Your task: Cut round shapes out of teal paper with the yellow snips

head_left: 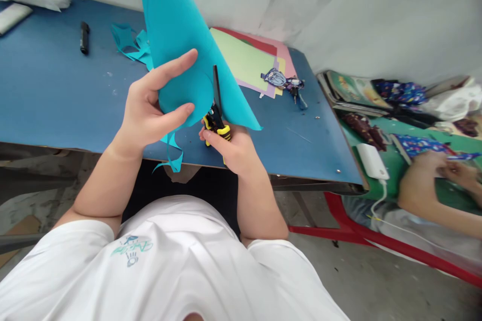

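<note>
A large turquoise sheet of paper (176, 15) is held up over the table, with a rounded edge cut into its lower part. My left hand (150, 100) grips it there, thumb and forefinger on the near face and the other fingers hidden behind. My right hand (235, 148) is closed round black-and-yellow scissors (216, 115). One dark blade points upward in front of the paper, at the cut edge. A thin turquoise offcut (175, 158) dangles below my left hand, over the table's front edge.
On the blue table (48, 90) lie a black marker (85, 38), turquoise scraps (131, 45), coloured paper sheets (244, 57) and keys with a charm (284, 80). At right, a co-worker's hands (444, 170) work at a green table with a white power bank (372, 160).
</note>
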The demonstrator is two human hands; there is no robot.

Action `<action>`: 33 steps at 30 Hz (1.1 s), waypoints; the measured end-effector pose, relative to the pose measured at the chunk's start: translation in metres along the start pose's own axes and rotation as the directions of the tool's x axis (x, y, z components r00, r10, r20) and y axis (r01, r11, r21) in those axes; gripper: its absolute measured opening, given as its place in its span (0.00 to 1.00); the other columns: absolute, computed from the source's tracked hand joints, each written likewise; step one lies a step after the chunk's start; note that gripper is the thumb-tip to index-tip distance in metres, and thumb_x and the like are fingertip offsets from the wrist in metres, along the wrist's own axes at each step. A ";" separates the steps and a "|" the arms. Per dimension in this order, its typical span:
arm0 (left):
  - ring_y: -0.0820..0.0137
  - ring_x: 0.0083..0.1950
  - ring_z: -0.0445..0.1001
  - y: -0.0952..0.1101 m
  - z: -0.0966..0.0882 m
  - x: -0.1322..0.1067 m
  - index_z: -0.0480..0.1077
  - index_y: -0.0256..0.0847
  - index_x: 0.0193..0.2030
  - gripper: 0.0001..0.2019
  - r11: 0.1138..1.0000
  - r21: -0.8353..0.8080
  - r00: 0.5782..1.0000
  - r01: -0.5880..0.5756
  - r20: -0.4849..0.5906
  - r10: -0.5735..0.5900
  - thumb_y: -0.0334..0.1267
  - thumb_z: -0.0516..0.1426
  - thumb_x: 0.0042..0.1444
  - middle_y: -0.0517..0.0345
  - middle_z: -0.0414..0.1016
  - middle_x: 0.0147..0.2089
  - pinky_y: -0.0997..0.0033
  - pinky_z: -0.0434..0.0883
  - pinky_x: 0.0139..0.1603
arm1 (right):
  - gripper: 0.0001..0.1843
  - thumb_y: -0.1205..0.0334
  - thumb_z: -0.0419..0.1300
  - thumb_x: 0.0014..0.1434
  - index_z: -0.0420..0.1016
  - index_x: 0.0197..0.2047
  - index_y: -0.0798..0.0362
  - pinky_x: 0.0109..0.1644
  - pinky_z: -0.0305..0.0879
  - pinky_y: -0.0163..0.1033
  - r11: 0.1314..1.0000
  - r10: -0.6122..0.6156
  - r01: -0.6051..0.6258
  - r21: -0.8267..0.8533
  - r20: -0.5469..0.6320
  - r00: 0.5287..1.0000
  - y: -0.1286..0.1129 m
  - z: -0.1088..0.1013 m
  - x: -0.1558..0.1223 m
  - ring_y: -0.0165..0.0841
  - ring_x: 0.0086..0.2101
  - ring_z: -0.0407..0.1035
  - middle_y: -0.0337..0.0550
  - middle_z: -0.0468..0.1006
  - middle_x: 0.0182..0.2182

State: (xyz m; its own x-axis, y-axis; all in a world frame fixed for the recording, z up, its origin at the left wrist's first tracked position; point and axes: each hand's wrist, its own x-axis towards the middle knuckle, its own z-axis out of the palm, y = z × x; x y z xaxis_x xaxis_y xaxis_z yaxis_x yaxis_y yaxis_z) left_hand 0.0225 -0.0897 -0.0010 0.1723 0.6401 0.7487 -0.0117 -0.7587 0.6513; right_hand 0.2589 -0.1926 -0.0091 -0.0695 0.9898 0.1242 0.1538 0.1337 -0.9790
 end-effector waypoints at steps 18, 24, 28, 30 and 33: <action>0.30 0.86 0.73 -0.004 -0.002 0.004 0.86 0.54 0.67 0.38 0.996 -0.007 0.995 0.093 0.043 -0.093 0.49 0.85 0.48 0.54 0.88 0.72 0.29 0.75 0.90 | 0.22 0.39 0.76 0.68 0.89 0.51 0.47 0.56 0.79 0.52 1.000 0.010 -0.010 -0.015 0.012 1.000 -0.001 -0.002 0.000 0.49 0.49 0.82 0.46 0.89 0.45; 0.33 0.86 0.75 -0.012 0.003 0.011 0.85 0.58 0.68 0.36 0.996 0.002 0.995 0.091 0.045 -0.091 0.46 0.83 0.51 0.57 0.88 0.71 0.31 0.76 0.90 | 0.21 0.38 0.74 0.68 0.88 0.46 0.47 0.60 0.79 0.52 0.997 0.020 -0.019 -0.069 0.018 1.000 -0.004 -0.002 0.004 0.51 0.50 0.83 0.46 0.90 0.44; 0.33 0.85 0.77 -0.012 0.006 0.011 0.86 0.58 0.69 0.34 0.998 0.014 0.997 0.067 0.037 -0.068 0.44 0.81 0.54 0.56 0.89 0.71 0.33 0.77 0.89 | 0.20 0.37 0.73 0.68 0.87 0.44 0.47 0.59 0.78 0.52 0.996 0.017 -0.016 -0.087 0.015 1.000 -0.005 -0.001 0.004 0.50 0.49 0.83 0.45 0.89 0.42; 0.33 0.84 0.78 -0.012 0.006 0.011 0.86 0.57 0.69 0.34 0.999 0.002 0.998 0.052 0.043 -0.052 0.44 0.81 0.54 0.56 0.89 0.71 0.32 0.79 0.88 | 0.21 0.37 0.73 0.69 0.84 0.40 0.46 0.58 0.78 0.51 0.995 0.035 -0.033 -0.098 0.024 0.999 -0.004 -0.001 0.004 0.49 0.47 0.83 0.43 0.87 0.38; 0.31 0.84 0.78 -0.012 0.003 0.010 0.86 0.53 0.72 0.37 1.000 -0.019 0.996 0.018 0.089 -0.017 0.46 0.82 0.54 0.57 0.87 0.75 0.34 0.81 0.87 | 0.21 0.37 0.71 0.69 0.81 0.37 0.46 0.57 0.78 0.50 0.993 0.054 -0.052 -0.104 0.020 0.998 -0.003 0.000 0.004 0.49 0.47 0.83 0.41 0.84 0.35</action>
State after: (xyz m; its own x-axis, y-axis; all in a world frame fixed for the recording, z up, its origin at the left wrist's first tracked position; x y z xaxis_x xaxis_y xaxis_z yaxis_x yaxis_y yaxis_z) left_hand 0.0272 -0.0744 -0.0021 0.2599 0.6393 0.7237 -0.0273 -0.7443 0.6673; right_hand 0.2582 -0.1890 -0.0055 -0.0806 0.9945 0.0676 0.2584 0.0864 -0.9622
